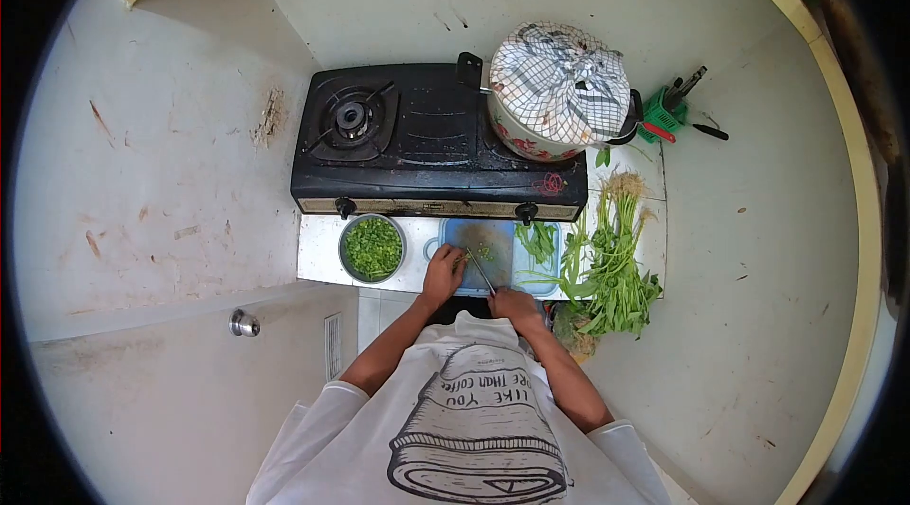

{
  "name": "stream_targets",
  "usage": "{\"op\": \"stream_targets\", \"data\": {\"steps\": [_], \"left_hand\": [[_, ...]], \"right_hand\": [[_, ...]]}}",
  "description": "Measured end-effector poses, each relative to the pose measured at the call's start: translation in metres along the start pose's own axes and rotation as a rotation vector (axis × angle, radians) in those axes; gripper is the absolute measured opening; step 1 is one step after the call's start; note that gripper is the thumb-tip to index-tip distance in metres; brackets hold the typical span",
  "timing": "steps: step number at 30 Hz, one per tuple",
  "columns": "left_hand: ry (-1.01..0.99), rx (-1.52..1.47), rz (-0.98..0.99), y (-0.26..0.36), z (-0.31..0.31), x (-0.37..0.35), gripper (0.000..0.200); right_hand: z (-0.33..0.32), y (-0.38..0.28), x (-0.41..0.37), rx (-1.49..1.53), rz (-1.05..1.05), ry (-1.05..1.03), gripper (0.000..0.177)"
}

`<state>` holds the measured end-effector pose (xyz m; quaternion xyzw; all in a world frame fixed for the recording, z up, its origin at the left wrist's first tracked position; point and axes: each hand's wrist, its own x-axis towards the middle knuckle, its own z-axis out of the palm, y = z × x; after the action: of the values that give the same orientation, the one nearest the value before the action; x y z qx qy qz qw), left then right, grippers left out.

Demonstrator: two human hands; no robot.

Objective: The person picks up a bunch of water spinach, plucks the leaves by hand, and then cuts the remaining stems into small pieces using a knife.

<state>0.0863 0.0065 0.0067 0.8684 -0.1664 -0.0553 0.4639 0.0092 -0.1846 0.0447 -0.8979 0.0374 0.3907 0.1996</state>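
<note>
My right hand point(513, 305) is wrapped round the handle of a knife point(480, 270), whose blade points up and left over the blue cutting board point(493, 239). On the board's left part, my left hand point(444, 274) has its fingers drawn together near the blade, over a small bit of greens too small to make out. A few chopped green bits point(484, 248) lie beside the knife. Uncut leaves point(538, 241) rest at the right end of the board. Left of my left hand stands a round bowl point(373, 248) full of chopped greens.
A black two-burner stove point(431, 135) stands behind the board, with a cloth-covered pot point(545, 126) at its right. Leafy greens with roots point(611, 268) lie to the right. A green basket point(661, 116) of utensils is at the wall. A door knob point(244, 323) is at left.
</note>
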Motion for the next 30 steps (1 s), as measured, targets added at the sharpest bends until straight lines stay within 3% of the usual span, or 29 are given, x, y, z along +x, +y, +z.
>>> {"op": "stream_targets", "data": {"steps": [5, 14, 17, 20, 23, 26, 30], "left_hand": [[0.005, -0.012, 0.02, -0.003, 0.001, 0.001, 0.014], [0.012, -0.027, 0.041, -0.001, 0.0, 0.0, 0.012], [0.021, -0.018, 0.049, -0.002, 0.0, 0.0, 0.012], [0.026, -0.017, 0.051, 0.002, -0.002, -0.002, 0.011], [0.026, -0.021, 0.05, 0.0, 0.0, 0.001, 0.011], [0.006, -0.023, 0.033, -0.001, 0.002, 0.001, 0.011], [0.012, -0.036, 0.047, -0.003, 0.0, -0.001, 0.012]], "right_hand": [[0.005, -0.011, 0.009, 0.005, 0.005, 0.126, 0.054], [-0.006, -0.014, 0.0, -0.033, -0.057, 0.086, 0.052], [0.01, -0.007, 0.006, -0.007, 0.024, 0.133, 0.052], [-0.007, -0.002, -0.001, -0.025, 0.033, -0.046, 0.052], [-0.009, -0.006, 0.002, -0.054, 0.013, -0.034, 0.053], [0.005, -0.015, 0.005, -0.025, 0.033, 0.125, 0.053], [-0.002, -0.008, 0.002, -0.055, -0.006, 0.021, 0.051]]}}
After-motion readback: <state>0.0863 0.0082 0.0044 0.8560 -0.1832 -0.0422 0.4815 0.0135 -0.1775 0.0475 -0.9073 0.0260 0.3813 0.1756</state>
